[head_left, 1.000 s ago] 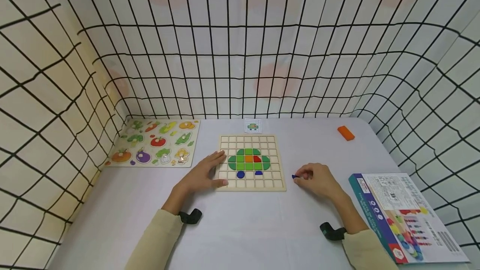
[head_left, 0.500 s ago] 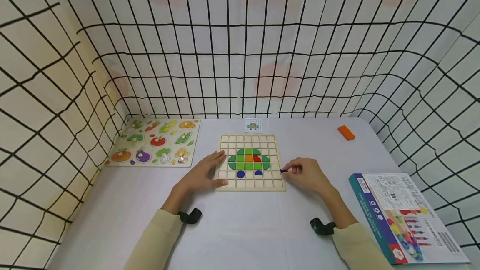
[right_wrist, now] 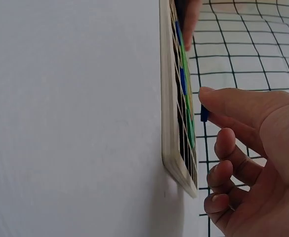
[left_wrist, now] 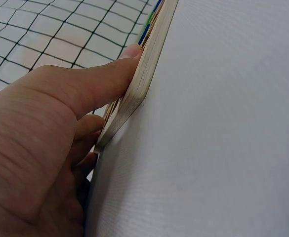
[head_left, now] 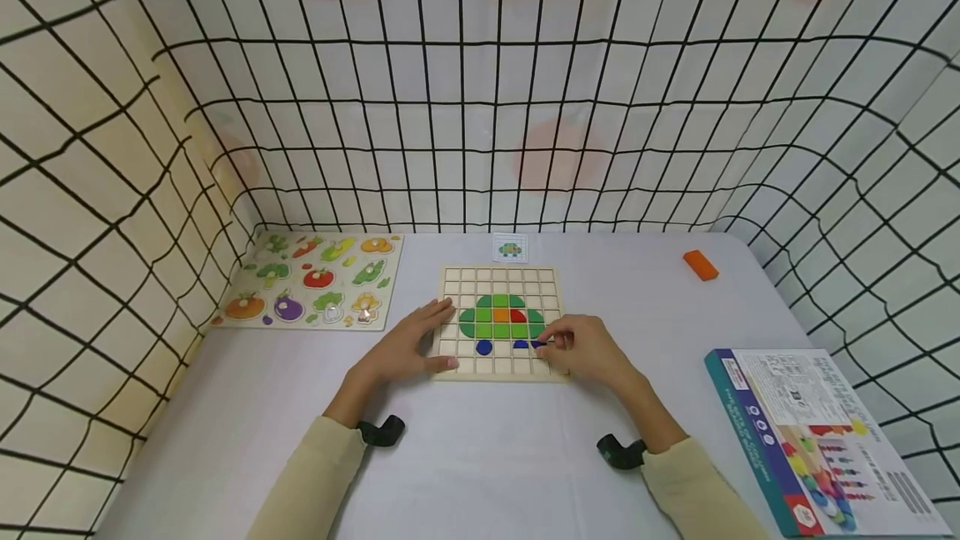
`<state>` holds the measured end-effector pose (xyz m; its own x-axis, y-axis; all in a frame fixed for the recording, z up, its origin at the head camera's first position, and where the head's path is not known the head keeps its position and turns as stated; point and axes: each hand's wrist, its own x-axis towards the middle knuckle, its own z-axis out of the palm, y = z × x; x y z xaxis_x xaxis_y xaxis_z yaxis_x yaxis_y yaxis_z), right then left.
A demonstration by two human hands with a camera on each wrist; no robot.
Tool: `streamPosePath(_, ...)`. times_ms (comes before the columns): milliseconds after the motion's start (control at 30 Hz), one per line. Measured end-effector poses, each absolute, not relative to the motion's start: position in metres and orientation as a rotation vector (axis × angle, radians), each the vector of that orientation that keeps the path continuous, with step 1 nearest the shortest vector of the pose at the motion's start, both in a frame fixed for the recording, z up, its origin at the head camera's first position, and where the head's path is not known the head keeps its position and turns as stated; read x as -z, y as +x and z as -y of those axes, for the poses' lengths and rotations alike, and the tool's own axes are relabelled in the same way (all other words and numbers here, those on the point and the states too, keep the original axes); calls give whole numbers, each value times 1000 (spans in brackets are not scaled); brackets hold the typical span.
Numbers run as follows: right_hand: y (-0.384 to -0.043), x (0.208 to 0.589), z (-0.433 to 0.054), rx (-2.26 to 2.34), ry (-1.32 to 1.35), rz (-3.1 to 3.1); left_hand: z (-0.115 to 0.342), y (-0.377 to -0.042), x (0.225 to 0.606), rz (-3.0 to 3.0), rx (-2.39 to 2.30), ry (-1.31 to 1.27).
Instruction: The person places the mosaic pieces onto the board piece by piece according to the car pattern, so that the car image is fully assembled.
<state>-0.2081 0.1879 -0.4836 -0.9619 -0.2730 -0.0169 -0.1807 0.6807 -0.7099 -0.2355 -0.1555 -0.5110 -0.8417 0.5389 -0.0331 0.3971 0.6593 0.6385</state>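
A wooden grid board lies mid-table, bearing green pieces, an orange square, a red piece, a blue round shape and a blue half-round piece. My left hand rests on the board's left edge, fingers extended and thumb over the near corner. Between thumb and index finger, my right hand pinches a small blue piece. It is just right of the blue half-round, above the board in the right wrist view; fingers partly hide it.
Behind the board lies a small pattern card. A vegetable puzzle board is at the left back, an orange block at the right back. A printed box occupies the right front. Black wire mesh encloses the table.
My right hand has moved left from beside the board to over its lower right cells, carrying the small blue piece. The left hand has stayed on the board's edge.
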Motion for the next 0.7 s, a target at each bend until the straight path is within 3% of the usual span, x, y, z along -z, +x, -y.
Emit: streamPosePath(700,-205,491,-164,1202,-499,-2703,156,-229,510,-2652,-943,759)
